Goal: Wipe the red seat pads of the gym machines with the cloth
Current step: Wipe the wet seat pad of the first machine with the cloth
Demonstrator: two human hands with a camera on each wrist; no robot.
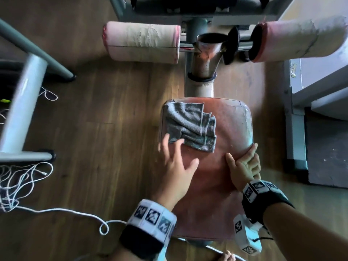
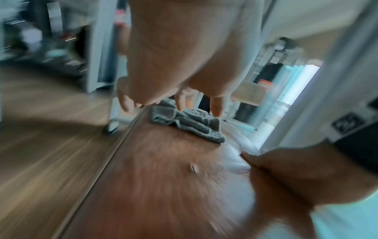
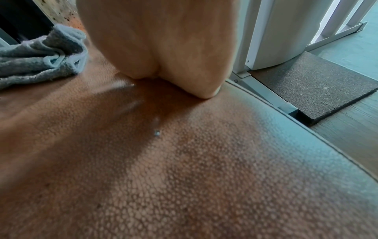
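The red seat pad (image 1: 216, 176) fills the middle of the head view. A crumpled grey cloth (image 1: 190, 125) lies on its far left part. My left hand (image 1: 177, 157) is open with fingers spread, its fingertips over the cloth's near left corner; whether they touch is unclear. In the blurred left wrist view the fingers (image 2: 180, 103) hang just above the cloth (image 2: 190, 126). My right hand (image 1: 242, 157) holds the pad's right edge, thumb on top and fingers curled over the side. The right wrist view shows the palm (image 3: 163, 48) pressed on the pad (image 3: 184, 161), with the cloth (image 3: 40, 56) at the left.
Two worn pink roller pads (image 1: 141, 42) (image 1: 301, 38) and a rusty steel post (image 1: 205, 61) stand beyond the seat. A white machine leg (image 1: 22, 110) and loose white cord (image 1: 28, 181) lie on the wooden floor at the left. A grey frame (image 1: 295, 129) and dark rubber mat (image 1: 329, 151) sit at the right.
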